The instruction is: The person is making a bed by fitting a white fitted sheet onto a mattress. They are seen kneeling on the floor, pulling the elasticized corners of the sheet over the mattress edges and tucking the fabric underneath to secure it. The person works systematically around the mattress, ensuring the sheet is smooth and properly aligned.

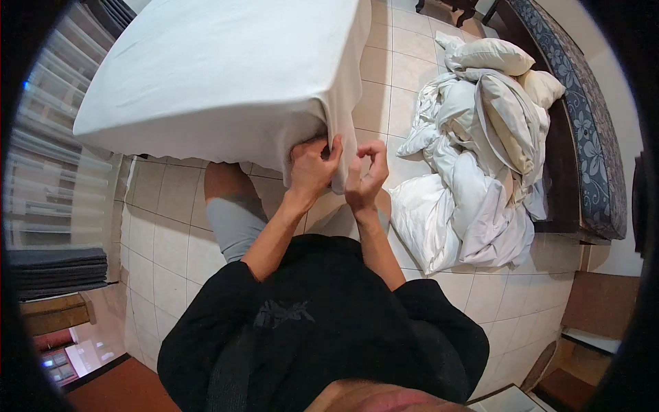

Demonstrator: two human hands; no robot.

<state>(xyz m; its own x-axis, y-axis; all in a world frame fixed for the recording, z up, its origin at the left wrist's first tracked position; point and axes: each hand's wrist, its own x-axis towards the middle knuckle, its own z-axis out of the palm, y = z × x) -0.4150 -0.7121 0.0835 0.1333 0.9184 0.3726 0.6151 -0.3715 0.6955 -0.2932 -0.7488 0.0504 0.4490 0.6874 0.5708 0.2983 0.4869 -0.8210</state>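
A white bed sheet (221, 62) covers a mattress, its edges hanging down at the end and along the right side. At the near right corner, my left hand (313, 165) is against the hanging cloth, its fingers partly hidden by a fold and its thumb beside the fold's edge. Whether those fingers pinch the cloth I cannot tell. Just right of the hanging corner flap, my right hand (368, 175) is raised with curled fingers apart from the thumb, and no cloth shows between them.
Pillows (494, 55) and crumpled white bedding (463, 206) lie heaped on the tiled floor (406, 56) at right. Behind them a floral-patterned mattress (587, 149) rests on a dark wooden frame (558, 190). Sheer curtains (56, 129) hang at left, above folded dark cloth (62, 270).
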